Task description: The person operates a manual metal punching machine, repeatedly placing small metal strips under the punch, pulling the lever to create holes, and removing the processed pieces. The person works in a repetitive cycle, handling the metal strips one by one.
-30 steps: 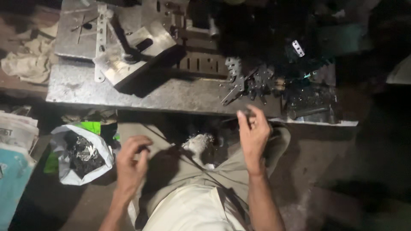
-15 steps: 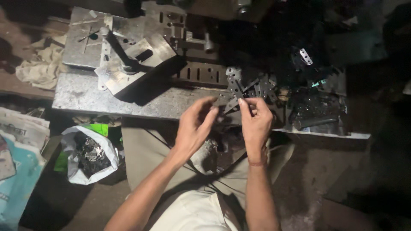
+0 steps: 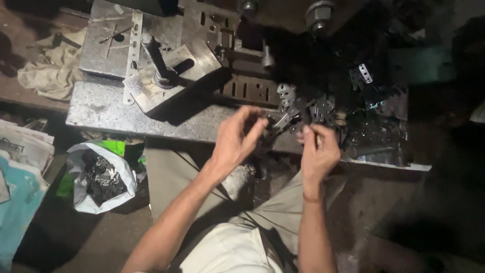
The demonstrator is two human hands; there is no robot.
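Note:
My left hand (image 3: 237, 136) and my right hand (image 3: 318, 149) are raised at the front edge of a grey steel press table (image 3: 111, 108). Between them lies a heap of small punched metal brackets (image 3: 303, 106). My left fingers pinch a small bracket (image 3: 280, 121) at the heap's near edge. My right fingers are curled together close to the heap; whether they hold a piece is hidden. A metal die block with a dark upright post (image 3: 161, 71) stands on the table to the left of my hands.
A white bag of dark metal pieces (image 3: 103, 177) sits on the floor at the left, beside newspapers (image 3: 22, 146). A crumpled rag (image 3: 50, 71) lies at the table's left end. More brackets (image 3: 374, 91) lie in shadow at the right. My knees are under the table edge.
Both hands rose from my lap to the bracket heap. The left hand moved up and right, then the hands drew slightly apart. The view shifted downward a little.

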